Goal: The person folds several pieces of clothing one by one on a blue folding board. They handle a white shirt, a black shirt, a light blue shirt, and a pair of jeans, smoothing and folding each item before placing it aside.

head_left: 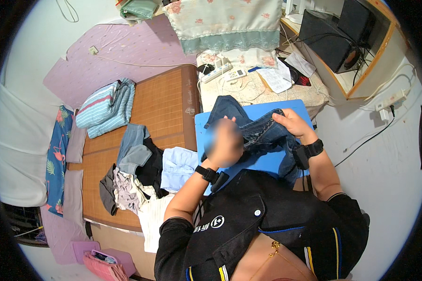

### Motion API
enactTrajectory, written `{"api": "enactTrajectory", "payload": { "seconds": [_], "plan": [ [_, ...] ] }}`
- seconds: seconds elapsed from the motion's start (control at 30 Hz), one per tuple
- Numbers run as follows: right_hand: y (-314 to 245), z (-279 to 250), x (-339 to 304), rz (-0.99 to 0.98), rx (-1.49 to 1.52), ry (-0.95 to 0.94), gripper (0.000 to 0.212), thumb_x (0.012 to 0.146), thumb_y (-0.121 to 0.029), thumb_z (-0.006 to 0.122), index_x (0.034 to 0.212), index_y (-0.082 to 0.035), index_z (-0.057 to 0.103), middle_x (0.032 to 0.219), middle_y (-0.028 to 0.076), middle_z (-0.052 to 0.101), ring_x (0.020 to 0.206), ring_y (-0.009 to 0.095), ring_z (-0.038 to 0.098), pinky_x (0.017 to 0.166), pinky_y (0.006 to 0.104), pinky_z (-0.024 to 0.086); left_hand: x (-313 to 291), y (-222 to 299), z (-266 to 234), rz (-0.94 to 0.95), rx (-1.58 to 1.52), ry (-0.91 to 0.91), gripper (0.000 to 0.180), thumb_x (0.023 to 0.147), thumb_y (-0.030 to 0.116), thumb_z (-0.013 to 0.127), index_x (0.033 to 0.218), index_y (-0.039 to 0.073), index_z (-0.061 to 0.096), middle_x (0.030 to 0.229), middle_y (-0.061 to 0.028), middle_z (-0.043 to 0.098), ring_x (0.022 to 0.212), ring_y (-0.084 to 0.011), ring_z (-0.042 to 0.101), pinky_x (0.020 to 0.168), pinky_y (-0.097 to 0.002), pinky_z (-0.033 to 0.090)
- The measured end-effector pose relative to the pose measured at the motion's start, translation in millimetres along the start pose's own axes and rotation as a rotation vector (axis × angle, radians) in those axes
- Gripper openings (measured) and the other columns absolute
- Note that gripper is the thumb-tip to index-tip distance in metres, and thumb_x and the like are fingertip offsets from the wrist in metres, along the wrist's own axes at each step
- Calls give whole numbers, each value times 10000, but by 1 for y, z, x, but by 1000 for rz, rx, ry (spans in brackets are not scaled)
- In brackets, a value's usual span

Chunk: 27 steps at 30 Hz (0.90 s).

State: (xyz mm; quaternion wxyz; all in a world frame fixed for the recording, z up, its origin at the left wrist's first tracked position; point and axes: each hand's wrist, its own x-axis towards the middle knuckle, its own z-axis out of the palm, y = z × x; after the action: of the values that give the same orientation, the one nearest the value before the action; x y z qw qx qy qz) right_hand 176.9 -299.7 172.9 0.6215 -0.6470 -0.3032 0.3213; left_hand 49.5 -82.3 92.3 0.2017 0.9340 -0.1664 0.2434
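Observation:
Dark blue denim jeans [260, 133] are bunched over a bright blue board [293, 106] in front of me. My right hand [293, 125] is closed on the waistband edge, thumb on top, near a row of buttons or studs. On the other side of the jeans, my left hand [225, 143] is closed on the denim. Much of that hand is blurred, with only the fingertips showing past the blur. One denim part spreads over the board's far left corner, and another hangs by my right wrist.
To the left, a brown mat-covered bed [166, 100] carries a folded striped quilt [108, 107], a pale blue garment [179, 167] and a pile of clothes [138, 166]. Power strips [216, 72] and papers [277, 79] lie beyond the board. Black speakers [321, 40] stand at the far right.

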Motion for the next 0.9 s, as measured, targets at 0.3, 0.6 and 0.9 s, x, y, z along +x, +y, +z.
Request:
{"api": "enactTrajectory", "payload": {
  "seconds": [0.3,0.6,0.9],
  "plan": [
    [3,-2,3,-49,-171,87,228,861,-214,549,859,8,602,762,-32,587,697,43,504,634,209,425,0,8,12,-174,-360,-288,222,728,174,673,785,15,530,839,-165,446,813,-340,468,714,-385,397],
    [9,9,0,-268,-532,79,407,675,-174,728,979,24,544,844,121,618,758,163,573,686,286,451,5,-19,4,-141,-353,105,225,783,150,600,737,-11,450,619,-121,465,578,-193,427,542,-327,385],
    [37,23,0,-310,-750,108,215,715,-114,649,876,-13,547,802,156,581,732,337,560,629,354,445,-20,-73,49,-357,-273,242,375,705,61,656,946,2,375,743,-46,476,663,-118,457,569,-250,398]
  ]
}}
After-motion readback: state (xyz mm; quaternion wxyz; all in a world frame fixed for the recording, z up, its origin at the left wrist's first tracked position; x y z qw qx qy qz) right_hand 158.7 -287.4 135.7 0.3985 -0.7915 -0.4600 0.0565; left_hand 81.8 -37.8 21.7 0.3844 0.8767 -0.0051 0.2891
